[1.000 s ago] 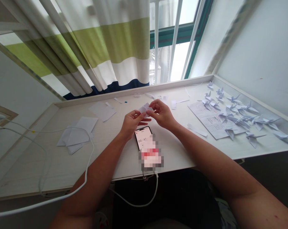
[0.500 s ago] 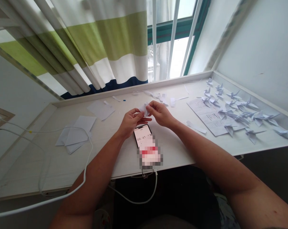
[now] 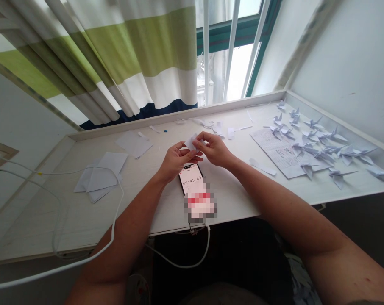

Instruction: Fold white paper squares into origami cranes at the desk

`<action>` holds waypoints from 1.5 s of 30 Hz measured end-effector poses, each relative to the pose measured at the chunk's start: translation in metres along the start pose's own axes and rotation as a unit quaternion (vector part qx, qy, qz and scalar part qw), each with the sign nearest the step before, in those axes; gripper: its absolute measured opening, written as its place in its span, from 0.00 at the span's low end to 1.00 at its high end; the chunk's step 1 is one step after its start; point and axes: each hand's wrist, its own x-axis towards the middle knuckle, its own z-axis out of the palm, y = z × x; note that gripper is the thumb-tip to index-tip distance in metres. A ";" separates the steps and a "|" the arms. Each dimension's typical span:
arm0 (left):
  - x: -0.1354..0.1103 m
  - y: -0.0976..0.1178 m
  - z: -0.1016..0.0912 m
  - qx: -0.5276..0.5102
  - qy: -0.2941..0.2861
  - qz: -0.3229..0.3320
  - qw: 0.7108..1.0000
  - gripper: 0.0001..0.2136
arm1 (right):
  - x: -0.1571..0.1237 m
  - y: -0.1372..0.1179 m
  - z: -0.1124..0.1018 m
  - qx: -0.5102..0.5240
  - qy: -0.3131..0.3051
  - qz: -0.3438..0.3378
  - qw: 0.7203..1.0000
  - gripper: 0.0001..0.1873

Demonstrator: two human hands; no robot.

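Since half a second earlier, the paper (image 3: 190,142) has turned a broader, flatter face up, and the whole desk (image 3: 84,216) sits a little higher in the head view. The paper is held in the air between the left hand (image 3: 176,162) and the right hand (image 3: 214,148), above the phone (image 3: 190,178). Each hand is closed to a pinch on it, thumb against fingers, with no wide gap; the fingers hide part of the paper, so its fold is hard to make out. The phone lies on the desk just below the left hand, its timer reading 00:45:43, and a pixelated patch covers its lower part. Paper strips (image 3: 232,133) lie beyond the hands. Folded cranes (image 3: 315,144) stand to the right, around and on a printed sheet (image 3: 279,152). To the left lie white sheets (image 3: 101,178), with a white cable (image 3: 117,212) running past them.
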 end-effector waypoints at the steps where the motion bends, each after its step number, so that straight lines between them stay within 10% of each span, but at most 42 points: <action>1: 0.000 0.000 0.000 0.008 -0.001 0.002 1.000 0.24 | 0.000 -0.001 0.000 -0.010 0.002 -0.005 1.000 0.24; 45: -0.001 -0.002 -0.001 -0.007 -0.028 0.004 1.000 0.22 | 0.003 0.002 -0.006 0.032 -0.014 -0.001 0.999 0.25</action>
